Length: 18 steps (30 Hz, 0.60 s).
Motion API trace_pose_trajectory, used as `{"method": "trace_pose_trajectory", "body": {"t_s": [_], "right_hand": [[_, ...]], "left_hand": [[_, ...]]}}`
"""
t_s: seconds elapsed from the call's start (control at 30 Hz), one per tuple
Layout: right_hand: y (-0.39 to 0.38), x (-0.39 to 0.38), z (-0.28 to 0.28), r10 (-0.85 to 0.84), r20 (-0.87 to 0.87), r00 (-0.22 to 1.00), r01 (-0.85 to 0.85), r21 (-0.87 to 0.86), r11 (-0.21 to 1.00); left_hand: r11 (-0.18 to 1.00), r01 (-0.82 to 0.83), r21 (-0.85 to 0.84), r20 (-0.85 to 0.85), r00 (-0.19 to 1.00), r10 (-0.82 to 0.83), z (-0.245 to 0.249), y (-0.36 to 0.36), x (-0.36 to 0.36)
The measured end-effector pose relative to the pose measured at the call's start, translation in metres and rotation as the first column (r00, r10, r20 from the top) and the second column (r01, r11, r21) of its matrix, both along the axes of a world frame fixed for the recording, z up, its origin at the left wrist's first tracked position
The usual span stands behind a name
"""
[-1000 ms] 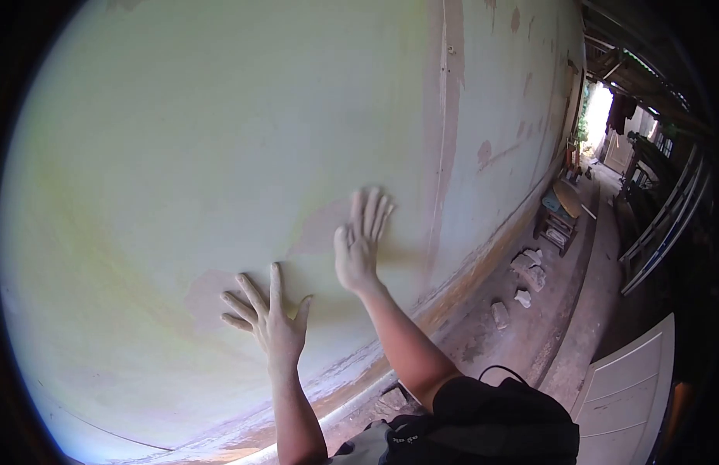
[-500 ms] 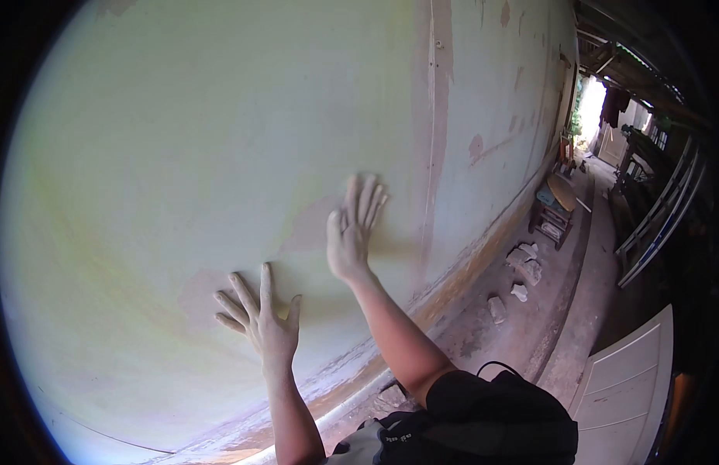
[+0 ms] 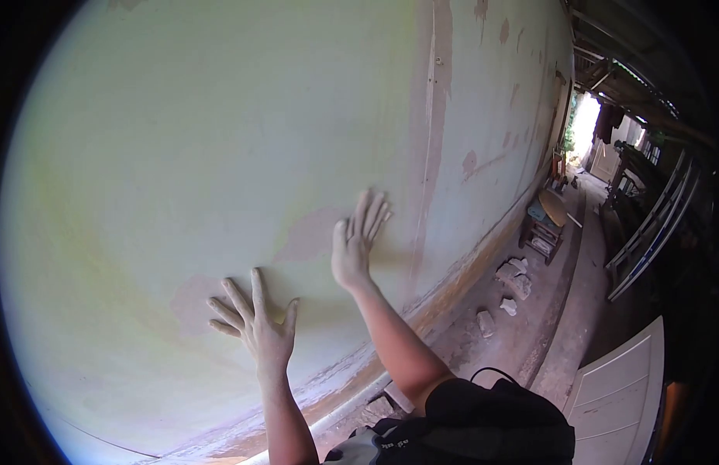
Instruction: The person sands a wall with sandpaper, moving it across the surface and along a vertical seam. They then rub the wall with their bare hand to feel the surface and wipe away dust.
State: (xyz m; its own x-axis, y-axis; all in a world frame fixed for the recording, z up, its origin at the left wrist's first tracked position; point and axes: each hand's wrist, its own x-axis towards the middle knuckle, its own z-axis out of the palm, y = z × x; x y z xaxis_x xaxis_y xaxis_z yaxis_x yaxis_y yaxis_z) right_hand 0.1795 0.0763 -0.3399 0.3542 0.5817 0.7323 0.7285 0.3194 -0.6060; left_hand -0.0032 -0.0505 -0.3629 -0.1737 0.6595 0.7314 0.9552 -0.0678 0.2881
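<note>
A pale green wall (image 3: 204, 155) with bare, pinkish-grey patches fills most of the view. My left hand (image 3: 262, 329) rests on it low down, fingers spread and thumb out to the right, beside one bare patch (image 3: 190, 304). Higher and to the right, my right hand (image 3: 355, 246) lies against the wall with its fingers stretched upward. Another bare patch (image 3: 313, 231) is just left of it. Both hands look coated in pale dust, and neither holds anything. Right of my right hand, a long vertical strip of stripped paint (image 3: 435, 101) runs down the wall.
Broken pale chunks (image 3: 514, 280) lie on the concrete floor (image 3: 541, 310) along the wall's foot. Beyond them stands a small stool or rack (image 3: 541, 232) with things on it. A ladder (image 3: 658, 229) leans at the right, and a white panel (image 3: 619, 395) stands near my body.
My right hand has slid slightly down and to the right relative to the wall. My left hand stays almost in place, still spread on the wall. The view has shifted a little.
</note>
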Motion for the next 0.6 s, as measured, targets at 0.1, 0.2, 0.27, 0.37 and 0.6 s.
{"method": "trace_pose_trajectory", "body": {"t_s": [0.1, 0.2, 0.27, 0.37, 0.6], "right_hand": [[0.004, 0.032, -0.007, 0.094, 0.045, 0.995, -0.093, -0.007, 0.996], [0.039, 0.098, -0.006, 0.056, -0.266, 0.962, -0.046, 0.043, 0.998], [0.063, 0.131, -0.012, 0.058, -0.340, 0.939, -0.033, 0.079, 0.996], [0.068, 0.130, -0.005, 0.057, -0.523, 0.851, -0.029, 0.062, 0.998], [0.000, 0.018, -0.044, 0.109, 0.064, 0.992, -0.108, -0.005, 0.994]], "left_hand": [[0.999, -0.031, -0.043, -0.011, 0.999, 0.031, -0.004, 0.001, 0.001], [0.998, -0.037, -0.055, -0.052, 0.998, 0.034, -0.003, 0.005, -0.004], [0.997, -0.036, -0.072, -0.061, 0.998, 0.031, -0.007, 0.002, -0.002], [1.000, -0.026, -0.005, -0.066, 0.997, 0.025, -0.004, 0.006, -0.002], [0.999, -0.036, 0.037, -0.072, 0.997, 0.039, -0.011, 0.009, -0.002]]}}
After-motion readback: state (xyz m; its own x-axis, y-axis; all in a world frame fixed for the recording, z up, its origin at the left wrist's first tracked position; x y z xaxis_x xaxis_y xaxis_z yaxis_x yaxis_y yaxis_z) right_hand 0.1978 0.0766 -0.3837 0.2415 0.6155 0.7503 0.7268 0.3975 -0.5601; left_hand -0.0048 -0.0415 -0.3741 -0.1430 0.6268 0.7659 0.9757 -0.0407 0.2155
